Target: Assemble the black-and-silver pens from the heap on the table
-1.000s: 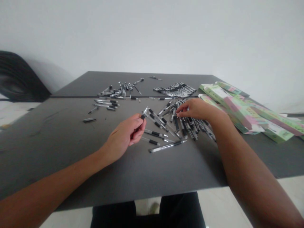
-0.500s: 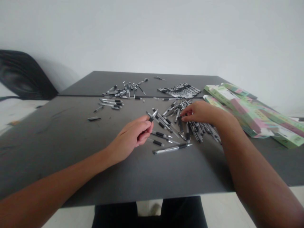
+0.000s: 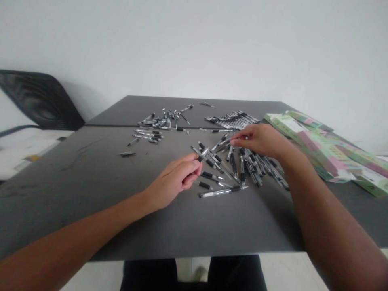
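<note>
My left hand [image 3: 177, 178] is closed round a pen [image 3: 204, 154], its silver tip slanting up and right past the thumb. Most of that pen's body is hidden in the fist. Over the far part of a loose heap of pens [image 3: 254, 165], my right hand [image 3: 257, 139] has its thumb and fingertips drawn together. What they pinch, if anything, is too small and blurred to tell. Several clear pens with black grips lie between the two hands. One pen [image 3: 222, 192] lies alone nearest to me, its tip to the right.
Green and pink cardboard boxes [image 3: 318, 153] are stacked at the right. A row of pens [image 3: 233, 119] lies at the back, with a scattered pile of caps and pens [image 3: 168, 118] left of it. A black chair [image 3: 45, 101] stands at the left beside the dark table [image 3: 91, 169].
My right hand has moved slightly away from me and up over the heap, uncovering pens beneath it. My left hand keeps its pen. The whole view has shifted a little.
</note>
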Demonstrator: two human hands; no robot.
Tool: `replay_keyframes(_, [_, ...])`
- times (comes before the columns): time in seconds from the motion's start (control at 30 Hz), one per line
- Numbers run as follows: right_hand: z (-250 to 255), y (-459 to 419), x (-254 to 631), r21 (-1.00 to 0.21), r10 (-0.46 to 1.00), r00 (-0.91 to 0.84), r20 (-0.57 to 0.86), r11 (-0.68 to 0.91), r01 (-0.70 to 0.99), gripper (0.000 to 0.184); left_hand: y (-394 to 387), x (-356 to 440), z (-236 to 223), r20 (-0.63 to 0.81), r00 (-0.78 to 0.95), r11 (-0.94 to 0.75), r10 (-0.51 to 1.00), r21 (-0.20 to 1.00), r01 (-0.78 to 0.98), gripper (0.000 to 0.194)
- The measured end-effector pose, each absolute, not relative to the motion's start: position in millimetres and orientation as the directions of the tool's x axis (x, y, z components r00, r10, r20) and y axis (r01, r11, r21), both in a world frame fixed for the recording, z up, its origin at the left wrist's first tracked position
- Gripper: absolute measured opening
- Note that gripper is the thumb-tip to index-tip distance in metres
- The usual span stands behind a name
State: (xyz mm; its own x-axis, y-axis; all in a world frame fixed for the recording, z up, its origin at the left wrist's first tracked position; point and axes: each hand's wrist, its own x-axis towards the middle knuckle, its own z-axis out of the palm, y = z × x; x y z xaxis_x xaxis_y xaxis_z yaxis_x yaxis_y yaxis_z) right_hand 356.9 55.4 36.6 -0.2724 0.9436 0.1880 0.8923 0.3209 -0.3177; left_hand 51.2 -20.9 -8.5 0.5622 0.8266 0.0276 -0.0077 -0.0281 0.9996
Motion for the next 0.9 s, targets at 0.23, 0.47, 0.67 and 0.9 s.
replay_keyframes(0.23, [47.0, 28.5, 312.9, -0.754, 0.821, -0.404, 0.403, 0.548, 0.362, 0.027, -23.9, 52.2, -9.1, 0.059, 0.532, -0.049, 0.845, 0.998, -0.033, 0.03])
replay_keyframes(0.47, [49.0, 19.0, 295.1, -0.786, 0.766, -0.51, 0.392, 0.567, 0.247, 0.024, -27.4, 51.1, -5.9, 0.08, 0.52, -0.084, 0.85, 0.996, -0.016, 0.028])
replay_keyframes(0.67, [32.7, 40.6, 315.7, -0.542, 0.828, -0.378, 0.415, 0.559, 0.628, 0.028, -26.1, 51.6, -6.9, 0.071, 0.494, -0.057, 0.866, 0.997, -0.043, 0.03])
replay_keyframes(0.9, [18.2, 69.4, 359.3, -0.258, 0.949, -0.273, 0.159, 0.307, 0.916, 0.021, -25.8, 53.0, -6.3, 0.034, 0.492, -0.008, 0.87, 0.998, -0.054, 0.03])
